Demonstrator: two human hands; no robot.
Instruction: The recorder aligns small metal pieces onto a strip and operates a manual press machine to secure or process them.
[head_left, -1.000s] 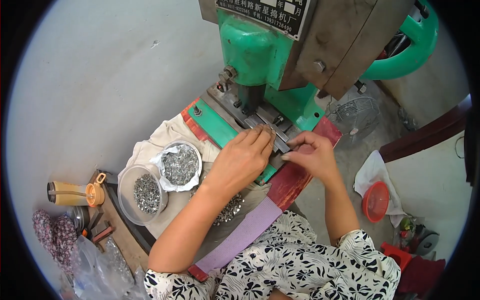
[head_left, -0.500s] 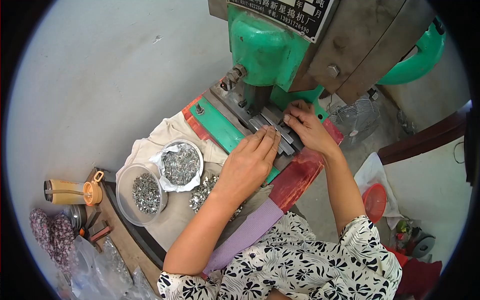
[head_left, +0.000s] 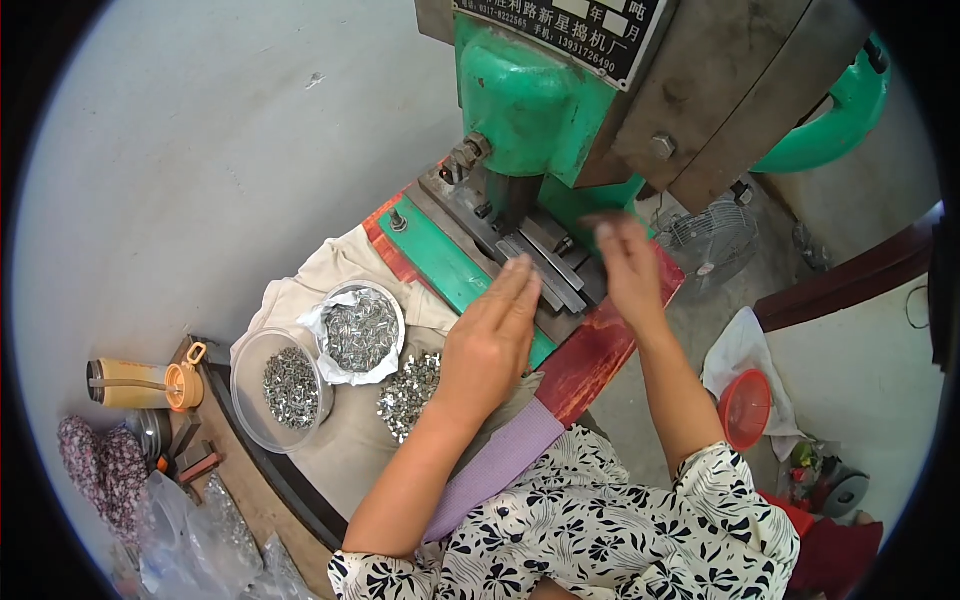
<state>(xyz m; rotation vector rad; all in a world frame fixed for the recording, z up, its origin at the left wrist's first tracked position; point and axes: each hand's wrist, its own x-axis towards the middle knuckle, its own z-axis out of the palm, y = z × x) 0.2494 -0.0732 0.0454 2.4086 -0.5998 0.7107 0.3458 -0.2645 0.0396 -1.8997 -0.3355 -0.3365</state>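
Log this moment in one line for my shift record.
left hand: flat, at press bed | right hand: blurred, over die | loose metal parts on cloth

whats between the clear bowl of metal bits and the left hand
In the head view, a loose pile of small metal pieces lies on the cloth between the clear bowl and the left hand.

press (head_left: 540, 110) behind die plates (head_left: 545, 262) | left hand (head_left: 488, 345) before plates, right hand (head_left: 628, 268) right of it | parts heap (head_left: 410, 382) left of left hand | two bowls (head_left: 285, 385) further left | flask (head_left: 140, 383) leftmost
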